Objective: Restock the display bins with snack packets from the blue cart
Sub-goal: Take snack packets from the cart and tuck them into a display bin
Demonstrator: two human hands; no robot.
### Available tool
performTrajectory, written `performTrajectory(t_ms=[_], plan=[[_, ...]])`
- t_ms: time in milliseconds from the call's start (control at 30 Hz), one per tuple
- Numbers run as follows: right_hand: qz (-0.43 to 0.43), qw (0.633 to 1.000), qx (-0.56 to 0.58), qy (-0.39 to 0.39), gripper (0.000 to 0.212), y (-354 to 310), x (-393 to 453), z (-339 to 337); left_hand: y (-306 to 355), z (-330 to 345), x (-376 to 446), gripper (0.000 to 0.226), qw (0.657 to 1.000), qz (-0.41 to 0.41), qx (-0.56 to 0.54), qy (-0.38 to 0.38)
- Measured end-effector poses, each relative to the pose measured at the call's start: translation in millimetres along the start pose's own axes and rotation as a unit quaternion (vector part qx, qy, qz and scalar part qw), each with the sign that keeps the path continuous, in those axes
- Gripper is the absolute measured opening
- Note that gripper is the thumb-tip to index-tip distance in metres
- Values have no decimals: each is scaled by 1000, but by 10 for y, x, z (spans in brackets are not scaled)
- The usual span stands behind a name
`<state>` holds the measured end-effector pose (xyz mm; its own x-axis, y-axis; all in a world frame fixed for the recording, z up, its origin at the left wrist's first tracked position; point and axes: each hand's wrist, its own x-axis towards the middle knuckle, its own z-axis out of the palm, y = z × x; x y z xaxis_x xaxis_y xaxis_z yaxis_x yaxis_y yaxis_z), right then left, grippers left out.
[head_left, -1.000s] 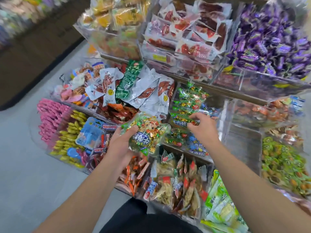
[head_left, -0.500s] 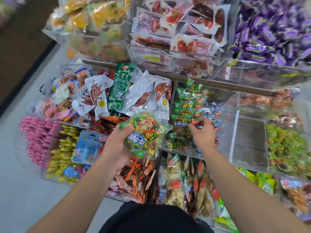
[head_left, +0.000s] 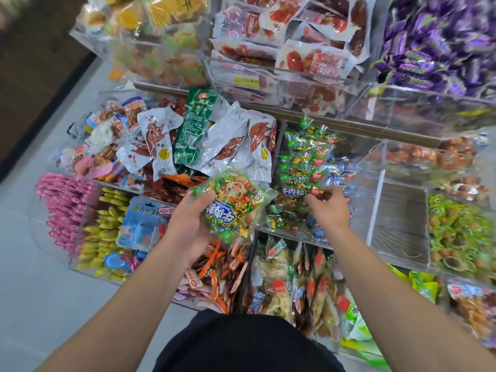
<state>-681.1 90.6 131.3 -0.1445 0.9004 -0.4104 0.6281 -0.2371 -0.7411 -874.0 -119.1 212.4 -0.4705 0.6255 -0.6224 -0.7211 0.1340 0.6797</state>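
**Inspector:** Your left hand [head_left: 188, 224] grasps a green packet [head_left: 233, 208], fingers curled under it, thumb on its near edge. It is held clear of the shelf, at nine o'clock from the bin [head_left: 375, 167], presumably as reserve stock.

**Operator:** And the right?

**Inspector:** Your right hand [head_left: 328, 210] is inside that bin, fingers curled onto a matching packet [head_left: 294, 190] atop the pile [head_left: 306, 157]. I judge you are seating it label-up so the front reads. Whether you are pinching it or only pressing, I cannot tell.

**Operator:** Anything further out?

**Inspector:** At three o'clock, one compartment [head_left: 400, 218] shows bare floor. At eleven o'clock, white pouches [head_left: 233, 140] overflow their bin. No blue cart is in view.
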Motion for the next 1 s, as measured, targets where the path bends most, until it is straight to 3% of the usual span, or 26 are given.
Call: performTrajectory(t_ms=[200, 333, 400, 500, 567, 633, 733, 800, 900, 967, 1000], plan=[[4, 1000, 29, -4, 38, 4, -93, -35, -18, 18, -60, 50, 1000, 6, -3, 15], [-1, 995, 78, 67, 27, -125, -367, -165, -39, 14, -105, 73, 1000, 11, -2, 20], [-33, 992, 123, 0, 22, -278, -641, -223, -50, 24, -129, 83, 999, 19, 4, 27], [-110, 978, 83, -154, 42, -540, -1045, -243, -86, 62, -163, 96, 999, 29, 6, 31], [-155, 964, 27, -214, 61, -665, -1206, -206, -117, 112, -193, 89, 999, 39, 20, 20], [-175, 958, 1, -226, 67, -737, -1263, -181, -145, 175, -227, 59, 998, 54, 44, -1], [-135, 964, 50, -225, 34, -744, -1244, -167, -127, 210, -265, 27, 997, 53, 52, -38], [-63, 963, 144, -219, 25, -709, -1232, -154, -84, 183, -289, 35, 998, 36, 33, -43], [70, 926, 310, -204, 27, -675, -1240, -162, -44, 132, -297, 48, 998, 32, 19, -55], [95, 908, 364, -182, 30, -664, -1238, -163, -53, 151, -312, 60, 997, 45, 28, -47], [88, 920, 343, -168, 32, -657, -1237, -151, -73, 158, -309, 70, 998, 47, 28, -41]])
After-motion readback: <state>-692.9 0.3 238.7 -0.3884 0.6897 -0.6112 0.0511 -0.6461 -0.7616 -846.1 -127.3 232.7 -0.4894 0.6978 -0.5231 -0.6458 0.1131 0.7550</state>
